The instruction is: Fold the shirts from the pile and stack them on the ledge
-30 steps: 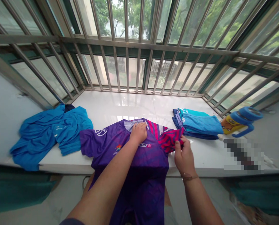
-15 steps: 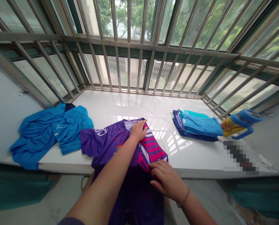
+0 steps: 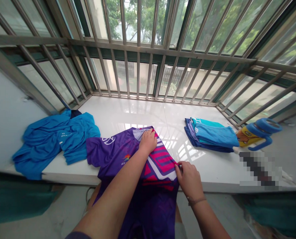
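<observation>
A purple T-shirt (image 3: 113, 149) with pink and white stripes on one sleeve lies front up across the ledge, and its lower part hangs over the front edge. My left hand (image 3: 148, 141) is closed on the shoulder beside the collar; the forearm crosses over the chest and hides part of it. At the outer corner of the striped sleeve, my right hand (image 3: 189, 176) pinches the cloth between thumb and fingers. The sleeve is spread out flat between both hands.
A crumpled blue shirt (image 3: 45, 142) lies at the left, touching the purple sleeve. To the right is a folded stack of clothes (image 3: 212, 132), with a blue and yellow bottle (image 3: 257, 134) beside it. Metal bars (image 3: 138, 73) line the window behind the white ledge (image 3: 128, 109).
My right hand has moved outward and up to the sleeve's corner and now pinches it. The striped sleeve has opened out flatter. My left hand stays at the shoulder.
</observation>
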Motion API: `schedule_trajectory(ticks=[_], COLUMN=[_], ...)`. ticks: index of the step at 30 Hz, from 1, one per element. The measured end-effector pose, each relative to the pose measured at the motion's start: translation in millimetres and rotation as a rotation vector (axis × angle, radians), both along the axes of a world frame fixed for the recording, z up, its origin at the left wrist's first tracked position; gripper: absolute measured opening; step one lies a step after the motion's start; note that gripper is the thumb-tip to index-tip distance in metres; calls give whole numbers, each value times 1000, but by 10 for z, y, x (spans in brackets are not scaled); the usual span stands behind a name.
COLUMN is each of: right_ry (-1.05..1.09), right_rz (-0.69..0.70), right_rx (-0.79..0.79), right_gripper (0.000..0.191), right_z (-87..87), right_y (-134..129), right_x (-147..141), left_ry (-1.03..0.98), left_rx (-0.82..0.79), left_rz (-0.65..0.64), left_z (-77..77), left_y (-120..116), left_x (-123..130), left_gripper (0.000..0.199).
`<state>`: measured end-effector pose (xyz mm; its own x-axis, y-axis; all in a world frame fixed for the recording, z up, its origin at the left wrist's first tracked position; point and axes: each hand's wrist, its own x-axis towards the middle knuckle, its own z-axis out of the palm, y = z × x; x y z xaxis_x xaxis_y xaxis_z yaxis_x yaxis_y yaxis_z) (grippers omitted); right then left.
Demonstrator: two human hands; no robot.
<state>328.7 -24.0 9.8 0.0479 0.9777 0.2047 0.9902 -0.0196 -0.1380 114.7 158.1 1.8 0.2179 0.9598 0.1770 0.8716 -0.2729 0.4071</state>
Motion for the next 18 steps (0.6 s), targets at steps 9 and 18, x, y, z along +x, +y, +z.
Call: schedule_trajectory(ticks=[9, 18], right_ry=[-1, 57], right_rz=[193, 100], right_rx=[-27, -239], right_gripper=[51, 69], right_z=[228, 63], right_y=[609, 1024], right_x=[-637, -1049], left_ry=[84, 106], left_rx=[-41, -49], left_rz=[81, 122], left_z=[60, 57], left_y=[-20, 30], left_x=[46, 44], left_gripper=[65, 62])
